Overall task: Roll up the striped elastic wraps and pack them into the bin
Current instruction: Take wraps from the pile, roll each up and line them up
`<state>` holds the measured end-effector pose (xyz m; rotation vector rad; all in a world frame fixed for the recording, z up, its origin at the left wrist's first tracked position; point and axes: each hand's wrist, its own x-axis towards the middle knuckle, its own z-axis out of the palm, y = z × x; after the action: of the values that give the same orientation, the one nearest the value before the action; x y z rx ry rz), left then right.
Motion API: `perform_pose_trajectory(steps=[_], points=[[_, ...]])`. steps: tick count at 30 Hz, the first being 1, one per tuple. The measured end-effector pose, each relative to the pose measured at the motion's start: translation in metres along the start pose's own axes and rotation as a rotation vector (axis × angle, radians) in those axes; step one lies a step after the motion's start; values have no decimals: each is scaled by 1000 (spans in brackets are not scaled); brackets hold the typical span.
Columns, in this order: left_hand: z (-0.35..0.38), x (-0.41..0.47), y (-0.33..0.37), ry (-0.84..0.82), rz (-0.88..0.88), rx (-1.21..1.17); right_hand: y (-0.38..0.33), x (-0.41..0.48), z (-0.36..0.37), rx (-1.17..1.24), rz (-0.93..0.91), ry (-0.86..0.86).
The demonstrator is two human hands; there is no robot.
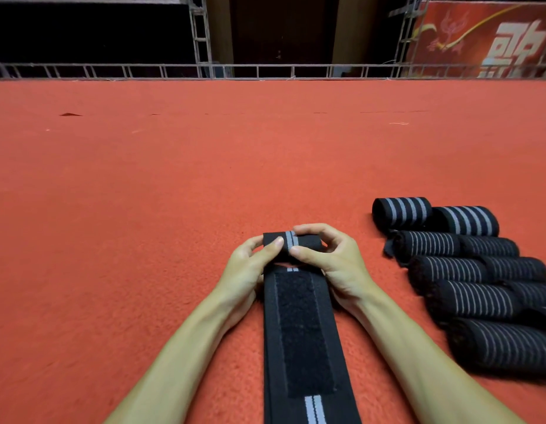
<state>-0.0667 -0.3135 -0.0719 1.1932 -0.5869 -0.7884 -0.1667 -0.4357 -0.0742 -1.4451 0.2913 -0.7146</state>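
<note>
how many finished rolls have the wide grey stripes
2. One roll lies farthest back, the other roll just right of it. The wrap gripped by the left hand and right hand is only part rolled. More may lie off frame at right.

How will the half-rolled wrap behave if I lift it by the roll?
Likely floppy: its unrolled tail lies flat and limp on the carpet and would dangle. The small roll, pinched by the left hand and right hand, probably springs loose if released. The fuzzy patch may snag the carpet.
</note>
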Motion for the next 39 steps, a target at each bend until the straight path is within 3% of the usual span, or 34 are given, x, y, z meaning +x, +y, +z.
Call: perform_pose_trajectory(steps=[9, 16, 22, 27, 32, 39], points=[[-2, -2, 2, 88, 219, 180, 6, 5, 0, -43, -47, -64], [2, -5, 3, 80, 328, 178, 8, 8, 11, -94, 64, 6], [6, -6, 5, -31, 251, 100, 6, 10, 8, 74, 56, 58], [8, -3, 1, 2, 143, 35, 2, 5, 4, 203, 18, -62], [10, -4, 1, 39, 197, 344, 4, 2, 3, 170, -78, -105], [1, -2, -2, 41, 208, 179, 4, 3, 1, -27, -204, -114]])
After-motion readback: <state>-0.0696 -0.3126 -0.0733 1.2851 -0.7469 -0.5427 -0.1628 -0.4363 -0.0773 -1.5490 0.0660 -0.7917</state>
